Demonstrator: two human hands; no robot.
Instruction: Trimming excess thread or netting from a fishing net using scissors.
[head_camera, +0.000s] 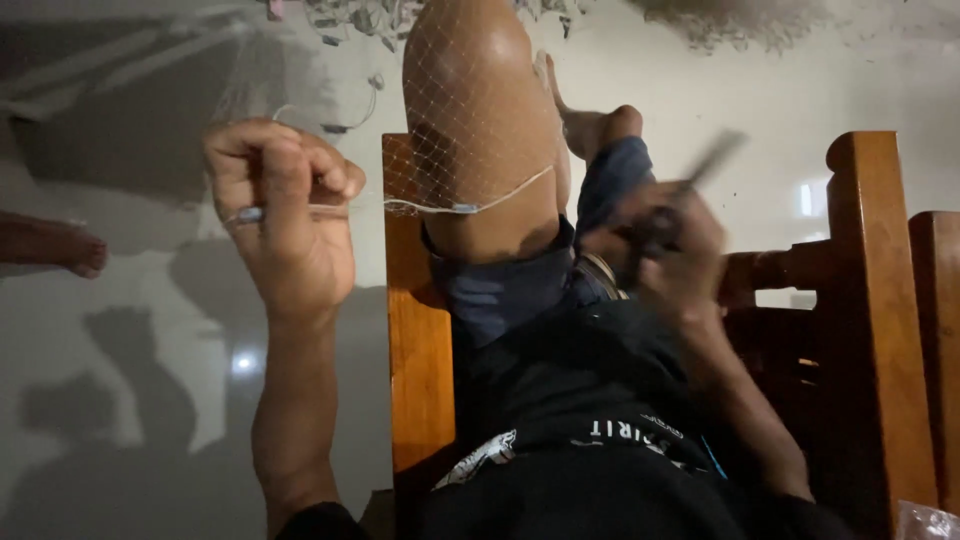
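Black shirt below; left fingers pinch net cord, right fingers grip needle

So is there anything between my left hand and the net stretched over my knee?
Nothing visible. The left hand pinches the white cord edging the fishing net, which drapes over the raised knee; the cord runs straight across, unobstructed.

Plenty of open floor out past my left hand, only someone's foot at the far edge. Between my hands my raised knee and the taut cord block things. Right hand is boxed in by wooden chair posts.
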